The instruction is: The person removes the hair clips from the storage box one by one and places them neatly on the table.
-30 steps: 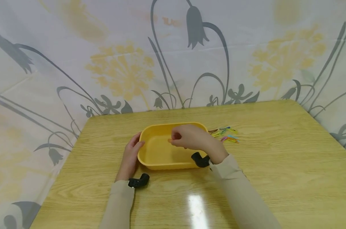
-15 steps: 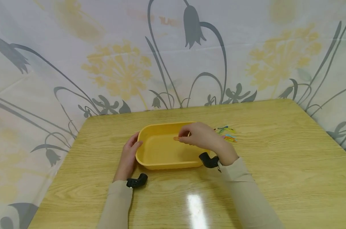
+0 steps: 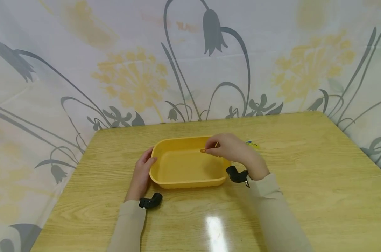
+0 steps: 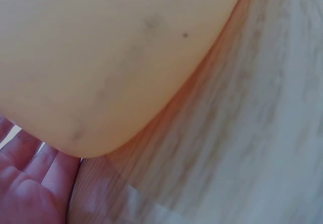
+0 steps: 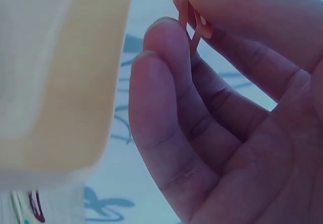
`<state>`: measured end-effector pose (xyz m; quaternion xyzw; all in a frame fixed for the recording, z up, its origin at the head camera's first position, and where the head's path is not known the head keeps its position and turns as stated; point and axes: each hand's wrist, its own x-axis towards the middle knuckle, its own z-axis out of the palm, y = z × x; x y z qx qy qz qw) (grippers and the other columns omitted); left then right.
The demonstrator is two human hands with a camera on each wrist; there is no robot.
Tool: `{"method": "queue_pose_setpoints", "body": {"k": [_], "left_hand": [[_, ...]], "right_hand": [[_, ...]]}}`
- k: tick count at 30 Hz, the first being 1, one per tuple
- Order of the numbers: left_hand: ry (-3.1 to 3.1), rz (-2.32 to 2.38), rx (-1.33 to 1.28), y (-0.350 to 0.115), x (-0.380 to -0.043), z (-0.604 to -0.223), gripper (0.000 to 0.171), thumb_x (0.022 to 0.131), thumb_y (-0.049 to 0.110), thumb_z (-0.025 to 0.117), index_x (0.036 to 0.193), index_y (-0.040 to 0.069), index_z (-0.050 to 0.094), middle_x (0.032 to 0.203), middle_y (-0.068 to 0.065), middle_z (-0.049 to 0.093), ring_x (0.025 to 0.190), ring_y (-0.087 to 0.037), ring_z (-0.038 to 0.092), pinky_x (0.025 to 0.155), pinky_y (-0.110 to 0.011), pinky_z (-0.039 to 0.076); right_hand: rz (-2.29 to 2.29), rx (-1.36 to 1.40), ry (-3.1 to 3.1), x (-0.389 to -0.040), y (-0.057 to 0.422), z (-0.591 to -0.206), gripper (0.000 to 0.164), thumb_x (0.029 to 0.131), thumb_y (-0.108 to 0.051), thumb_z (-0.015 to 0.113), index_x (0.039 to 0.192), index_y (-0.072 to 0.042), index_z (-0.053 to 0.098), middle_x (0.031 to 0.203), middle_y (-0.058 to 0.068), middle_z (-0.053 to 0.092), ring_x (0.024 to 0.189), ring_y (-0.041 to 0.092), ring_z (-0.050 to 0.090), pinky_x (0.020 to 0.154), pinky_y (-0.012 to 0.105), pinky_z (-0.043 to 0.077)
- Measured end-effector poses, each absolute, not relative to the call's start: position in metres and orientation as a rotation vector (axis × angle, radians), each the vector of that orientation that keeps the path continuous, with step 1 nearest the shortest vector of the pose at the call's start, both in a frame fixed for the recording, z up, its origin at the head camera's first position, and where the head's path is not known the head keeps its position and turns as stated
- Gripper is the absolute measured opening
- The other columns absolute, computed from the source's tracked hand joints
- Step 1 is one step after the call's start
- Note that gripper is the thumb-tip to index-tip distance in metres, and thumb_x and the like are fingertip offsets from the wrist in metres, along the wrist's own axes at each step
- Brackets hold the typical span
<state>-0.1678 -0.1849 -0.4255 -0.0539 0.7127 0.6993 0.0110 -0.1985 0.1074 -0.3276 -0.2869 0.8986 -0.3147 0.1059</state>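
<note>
A yellow plastic tub (image 3: 177,182) with rounded corners stands on the wooden table. My left hand (image 3: 143,169) holds its left end, thumb over the rim and fingers outside. In the left wrist view, the fingers (image 4: 35,178) of that hand lie against the tub's outer wall. Over the right part of the tub, my right hand (image 3: 229,149) pinches a small orange snap hair clip (image 3: 203,151) between thumb and fingertips. The right wrist view shows the clip (image 5: 197,37) with its two legs spread in a V, its upper end cut off by the frame.
Several coloured hair clips (image 3: 253,144) lie on the table (image 3: 303,175) right of the tub, mostly hidden behind my right hand. Some also show below the tub (image 5: 60,128) in the right wrist view. A flower-patterned cloth (image 3: 190,70) hangs behind the table.
My right hand has moved right across the tub with the orange hair clip and now hides most of the clips on the table. My left hand keeps its hold on the tub.
</note>
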Motion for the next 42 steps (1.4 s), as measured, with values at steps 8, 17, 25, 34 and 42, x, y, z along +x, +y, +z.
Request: {"method": "queue_pose_setpoints", "body": {"k": [8,17,25,34,42], "left_hand": [[2.245,2.175,-0.157,-0.185,-0.168,-0.426,0.042,0.091,0.023,0.048,0.133,0.019,0.041,0.133,0.004,0.04,0.116,-0.012,0.041,0.095,-0.03,0.036],[2.263,2.169,-0.15,-0.184,-0.168,-0.426,0.041,0.091,0.024,0.048,0.131,0.02,0.043,0.131,0.006,0.042,0.115,-0.01,0.043,0.093,-0.027,0.038],[2.259,2.155,-0.145,-0.184,-0.168,-0.426,0.043,0.091,0.028,0.049,0.133,0.02,0.042,0.132,0.006,0.041,0.115,-0.011,0.042,0.092,-0.027,0.038],[2.23,2.15,-0.147,-0.18,-0.161,-0.41,0.043,0.092,0.024,0.047,0.134,0.017,0.039,0.134,0.003,0.039,0.118,-0.012,0.04,0.096,-0.03,0.035],[2.215,2.144,-0.162,-0.177,-0.155,-0.4,0.044,0.093,0.02,0.045,0.136,0.014,0.037,0.137,0.001,0.036,0.12,-0.013,0.038,0.098,-0.031,0.033]], "right_hand": [[-0.926,-0.821,2.684,-0.204,0.123,-0.328,0.012,0.087,-0.021,0.058,0.093,-0.014,0.066,0.088,-0.004,0.061,0.073,0.013,0.053,0.064,0.028,0.045],[-0.953,-0.674,2.697,-0.21,0.139,-0.332,0.014,0.088,-0.024,0.055,0.096,-0.015,0.064,0.09,0.0,0.059,0.067,0.018,0.052,0.048,0.032,0.048],[-1.021,-0.525,2.663,-0.214,0.149,-0.339,0.015,0.089,-0.022,0.054,0.098,-0.013,0.062,0.093,0.006,0.059,0.076,0.029,0.052,0.048,0.037,0.051],[-1.04,-0.462,2.645,-0.221,0.156,-0.348,0.017,0.089,-0.019,0.053,0.098,-0.007,0.062,0.096,0.014,0.06,0.074,0.032,0.055,0.053,0.037,0.052],[-1.109,-0.41,2.586,-0.228,0.167,-0.359,0.021,0.089,-0.017,0.052,0.1,-0.001,0.06,0.096,0.019,0.057,0.068,0.034,0.057,0.057,0.037,0.052]]}}
